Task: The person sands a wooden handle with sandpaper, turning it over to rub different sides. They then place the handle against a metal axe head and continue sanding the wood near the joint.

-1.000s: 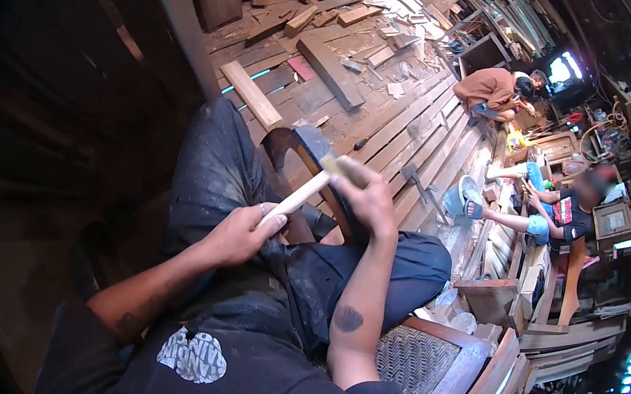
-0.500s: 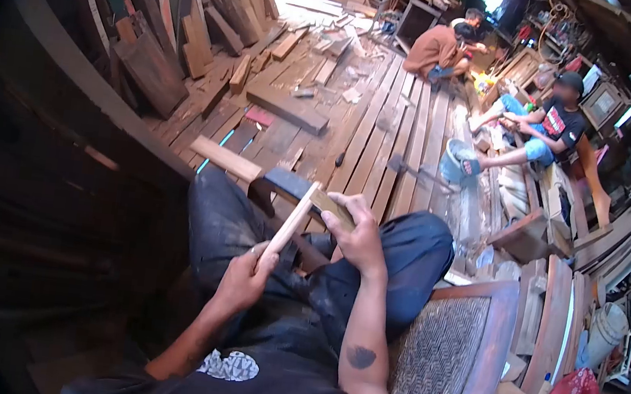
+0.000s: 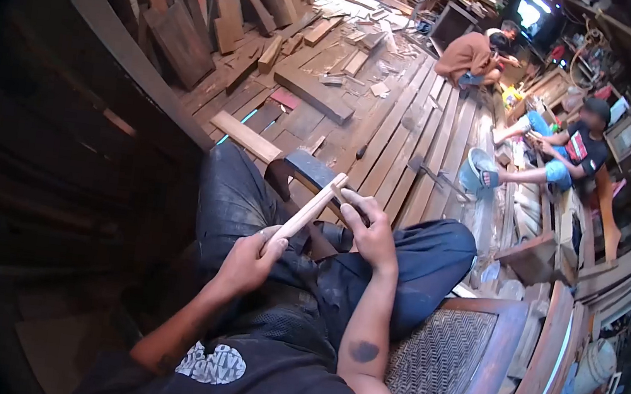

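I am gripping a pale wooden stick [image 3: 309, 210] in my left hand [image 3: 247, 261], with the thumb lying along its lower end and the fingers wrapping beneath. The stick is slanting up and away from me above my lap, its far end pointing to the right. It is looking slim and straight, light cream in colour, with narrow faces meeting in a fine line along its length. Its far end is showing a warmer tan, and I am seeing no paint on the visible faces.

My right hand [image 3: 374, 239] is hovering at that far end, its fingers bent and partly spread, the fingertips close to the wood. Something small and brownish is showing there, but I cannot tell whether the hand is gripping it or only touching the stick.

Just behind the stick, a dark curved wooden piece [image 3: 311, 168] is showing a smooth, bluish sheen on its upper face. Past my left knee, a pale board [image 3: 246, 136] is lying on the plank floor [image 3: 385, 131]. To my right, a woven panel [image 3: 443, 359] is sitting within a reddish-brown wooden frame [image 3: 502, 350]. Farther off, a seated person [image 3: 586, 146] is resting a foot by a bucket [image 3: 476, 171].
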A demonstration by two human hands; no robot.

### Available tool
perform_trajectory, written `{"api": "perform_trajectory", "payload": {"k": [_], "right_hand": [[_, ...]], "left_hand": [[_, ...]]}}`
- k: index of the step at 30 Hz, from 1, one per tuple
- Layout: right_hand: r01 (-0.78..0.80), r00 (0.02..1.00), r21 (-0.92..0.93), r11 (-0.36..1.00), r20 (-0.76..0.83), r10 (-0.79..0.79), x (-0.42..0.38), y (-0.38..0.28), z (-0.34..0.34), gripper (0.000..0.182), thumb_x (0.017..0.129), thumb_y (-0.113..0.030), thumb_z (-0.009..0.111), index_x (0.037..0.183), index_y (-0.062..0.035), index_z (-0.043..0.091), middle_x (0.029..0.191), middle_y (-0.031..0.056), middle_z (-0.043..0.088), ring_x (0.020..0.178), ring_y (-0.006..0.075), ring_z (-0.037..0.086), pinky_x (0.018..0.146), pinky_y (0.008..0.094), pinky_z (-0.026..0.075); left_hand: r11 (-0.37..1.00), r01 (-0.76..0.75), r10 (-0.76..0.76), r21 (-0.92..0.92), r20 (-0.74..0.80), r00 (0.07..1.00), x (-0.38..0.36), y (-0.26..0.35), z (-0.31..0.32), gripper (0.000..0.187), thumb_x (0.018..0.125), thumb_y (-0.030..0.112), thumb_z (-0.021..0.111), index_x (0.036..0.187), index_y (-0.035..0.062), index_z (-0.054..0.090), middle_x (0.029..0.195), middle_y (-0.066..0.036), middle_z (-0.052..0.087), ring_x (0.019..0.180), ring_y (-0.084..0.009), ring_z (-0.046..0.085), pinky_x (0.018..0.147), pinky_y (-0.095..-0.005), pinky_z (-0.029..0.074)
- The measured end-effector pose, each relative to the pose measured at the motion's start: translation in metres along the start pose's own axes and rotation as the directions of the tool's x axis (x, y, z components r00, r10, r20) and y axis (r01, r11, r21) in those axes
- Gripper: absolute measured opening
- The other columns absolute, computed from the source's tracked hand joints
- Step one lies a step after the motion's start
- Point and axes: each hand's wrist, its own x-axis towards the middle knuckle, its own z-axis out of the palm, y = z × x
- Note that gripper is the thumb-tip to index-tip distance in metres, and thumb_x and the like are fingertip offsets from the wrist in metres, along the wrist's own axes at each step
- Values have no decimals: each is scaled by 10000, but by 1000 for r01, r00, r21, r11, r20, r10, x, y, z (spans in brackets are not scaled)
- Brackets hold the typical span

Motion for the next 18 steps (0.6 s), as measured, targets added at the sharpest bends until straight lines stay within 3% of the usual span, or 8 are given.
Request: {"api": "perform_trajectory", "payload": {"k": [1, 4, 9, 12, 13, 16, 18], "right_hand": [[35, 998, -64, 997, -57, -39, 3, 1, 4, 332, 1047, -202, 747, 1321, -17, 777, 1058, 93, 724, 983, 176, 668, 913, 335, 535], [42, 997, -139, 989, -56, -51, 5, 6, 10, 335, 1001, -223, 784, 1301, -74, 802, 1061, 128, 755, 1051, 254, 722, 980, 381, 548], [119, 982, -144, 982, 165, -95, 0, 8, 1, 265, 945, -254, 833, 1172, -122, 868, 911, 105, 704, 919, 275, 657, 905, 388, 521], [88, 996, -244, 966, -10, -93, 1, 9, 10, 287, 945, -284, 833, 1185, -131, 868, 911, 107, 706, 929, 287, 663, 904, 400, 519], [86, 981, -382, 920, -130, -146, 4, 9, 16, 305, 953, -316, 823, 1194, -134, 866, 921, 126, 711, 935, 309, 671, 890, 422, 532], [20, 980, -446, 895, -169, -106, 8, 11, 25, 314, 966, -339, 808, 1196, -133, 865, 934, 148, 710, 946, 328, 678, 899, 432, 542], [47, 999, -298, 953, -9, -52, 2, 2, 24, 311, 990, -330, 789, 1208, -120, 858, 932, 169, 698, 985, 338, 688, 892, 461, 550]], "left_hand": [[999, -28, 28, 24, -33, 999, 0, -4, 1, 435, 1087, 272, 660, 1398, -32, 685, 830, -196, 700, 767, -224, 709, 763, -387, 551], [991, 122, -124, 62, 22, 992, -1, 10, -5, 435, 1087, 269, 661, 1403, -29, 684, 845, -202, 713, 774, -226, 717, 772, -389, 557], [996, 65, -65, 55, -2, 998, -1, 6, -2, 441, 1087, 264, 667, 1404, -43, 680, 872, -205, 729, 793, -209, 714, 800, -382, 561], [998, 42, -42, 50, 1, 999, 0, 1, -3, 444, 1086, 261, 669, 1405, -47, 680, 888, -202, 740, 810, -187, 709, 810, -375, 561], [995, 76, -78, 60, 22, 997, 1, 4, -6, 444, 1086, 257, 669, 1405, -53, 680, 894, -195, 743, 826, -166, 704, 819, -370, 561], [999, 35, -34, 32, -22, 999, 1, -2, -4, 435, 1089, 250, 664, 1401, -52, 683, 888, -186, 735, 820, -155, 694, 820, -359, 563], [997, 49, -47, 60, -33, 998, 5, 4, -7, 423, 1094, 244, 660, 1397, -49, 686, 883, -181, 736, 815, -155, 698, 813, -344, 561]]}}
